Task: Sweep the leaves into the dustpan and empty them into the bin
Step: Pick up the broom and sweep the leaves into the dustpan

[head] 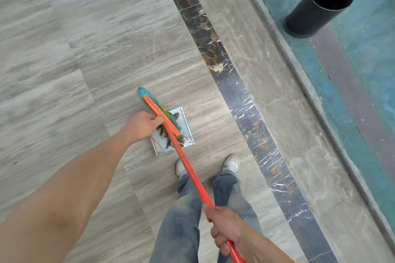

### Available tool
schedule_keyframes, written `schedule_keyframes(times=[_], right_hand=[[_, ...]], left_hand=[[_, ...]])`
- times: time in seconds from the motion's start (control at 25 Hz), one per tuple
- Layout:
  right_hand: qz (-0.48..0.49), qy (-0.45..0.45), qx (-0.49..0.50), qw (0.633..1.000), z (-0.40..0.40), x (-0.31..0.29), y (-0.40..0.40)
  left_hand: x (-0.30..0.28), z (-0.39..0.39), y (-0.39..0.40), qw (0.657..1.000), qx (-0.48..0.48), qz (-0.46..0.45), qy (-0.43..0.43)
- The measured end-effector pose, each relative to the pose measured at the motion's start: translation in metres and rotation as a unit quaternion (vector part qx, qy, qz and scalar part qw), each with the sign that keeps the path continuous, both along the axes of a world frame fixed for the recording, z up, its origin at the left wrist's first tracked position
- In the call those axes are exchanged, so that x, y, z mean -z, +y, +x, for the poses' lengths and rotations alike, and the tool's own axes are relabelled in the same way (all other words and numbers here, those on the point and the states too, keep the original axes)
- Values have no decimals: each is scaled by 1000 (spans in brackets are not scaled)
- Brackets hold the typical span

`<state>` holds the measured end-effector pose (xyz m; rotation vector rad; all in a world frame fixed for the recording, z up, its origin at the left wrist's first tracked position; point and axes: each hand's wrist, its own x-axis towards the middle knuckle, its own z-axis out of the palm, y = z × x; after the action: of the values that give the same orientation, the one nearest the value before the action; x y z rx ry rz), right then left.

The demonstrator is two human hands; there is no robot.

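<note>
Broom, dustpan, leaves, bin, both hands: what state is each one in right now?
Broom: head over the dustpan, handle slanting back to the right hand.
Dustpan: flat on the floor, leaves in it.
Leaves: piled in the dustpan, partly under the broom head.
Bin: upright, open-topped, apart from the dustpan.
Left hand: at the dustpan handle, fingers curled.
Right hand: grips the broom handle.

A tiled hall or lobby floor: grey stone-look tiles under the hands, a dark marble strip right of them.
</note>
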<state>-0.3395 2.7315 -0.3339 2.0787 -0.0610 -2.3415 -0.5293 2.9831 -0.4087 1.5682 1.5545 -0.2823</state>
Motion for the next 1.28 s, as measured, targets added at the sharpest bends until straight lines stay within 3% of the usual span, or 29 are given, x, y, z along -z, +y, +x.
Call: schedule_keyframes(times=[0.32,0.68,0.84,1.0,1.28], right_hand=[[73,-81,-38,993,58,-14,29],[125,-216,-174,953,70,89,109],[114,-184,-239,947,35,97,93],[105,-88,-269,953,10,70,43],[95,-80,-164,979,32,10,16]], left_hand=[[-14,-56,-13,998,-51,9,21],[-4,-72,-23,992,-120,9,43],[-3,-76,-17,988,-150,1,46],[-1,-74,-19,988,-151,19,39],[-3,-96,-26,991,-130,18,40]])
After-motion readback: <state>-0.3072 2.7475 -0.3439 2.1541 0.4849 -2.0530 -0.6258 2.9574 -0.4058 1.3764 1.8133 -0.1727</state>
